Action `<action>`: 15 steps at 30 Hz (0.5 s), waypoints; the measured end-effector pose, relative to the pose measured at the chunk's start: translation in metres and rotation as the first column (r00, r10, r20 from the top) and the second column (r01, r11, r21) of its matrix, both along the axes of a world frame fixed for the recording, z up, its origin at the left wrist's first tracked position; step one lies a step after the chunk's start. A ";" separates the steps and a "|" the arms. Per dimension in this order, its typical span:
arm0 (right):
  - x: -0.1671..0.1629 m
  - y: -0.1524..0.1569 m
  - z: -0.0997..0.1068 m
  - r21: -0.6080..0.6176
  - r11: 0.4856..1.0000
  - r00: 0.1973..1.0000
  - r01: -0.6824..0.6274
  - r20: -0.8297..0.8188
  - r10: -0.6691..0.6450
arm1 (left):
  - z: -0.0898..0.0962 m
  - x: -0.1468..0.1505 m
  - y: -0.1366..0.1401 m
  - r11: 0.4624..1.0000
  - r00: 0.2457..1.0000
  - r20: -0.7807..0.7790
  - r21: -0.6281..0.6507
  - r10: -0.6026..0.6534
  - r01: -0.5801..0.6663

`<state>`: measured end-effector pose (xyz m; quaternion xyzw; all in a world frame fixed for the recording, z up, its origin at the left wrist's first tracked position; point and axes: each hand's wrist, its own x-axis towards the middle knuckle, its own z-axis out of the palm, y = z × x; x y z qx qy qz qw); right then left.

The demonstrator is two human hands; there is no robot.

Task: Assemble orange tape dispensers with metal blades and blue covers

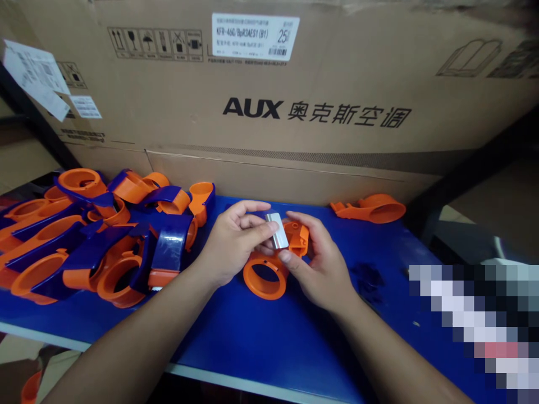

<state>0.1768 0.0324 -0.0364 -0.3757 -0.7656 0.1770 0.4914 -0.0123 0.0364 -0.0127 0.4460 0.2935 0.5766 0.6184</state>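
My left hand pinches a small shiny metal plate between thumb and fingers. Close beside it, my right hand is wrapped round an orange plastic tape dispenser part, whose round ring hangs below the fingers. The metal plate is held just in front of the orange part's upper end; whether the two touch I cannot tell. Part of the orange piece is hidden by the right thumb and palm.
Several orange and blue tape dispensers are heaped on the left of the blue table. Another orange part lies at the back right. Dark small pieces lie right of my hand. A large cardboard box stands behind.
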 end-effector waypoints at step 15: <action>0.000 -0.001 -0.002 -0.039 0.999 1.000 0.001 -0.023 -0.002 | 0.004 0.003 -0.008 0.999 1.000 0.024 0.033 0.020 -0.020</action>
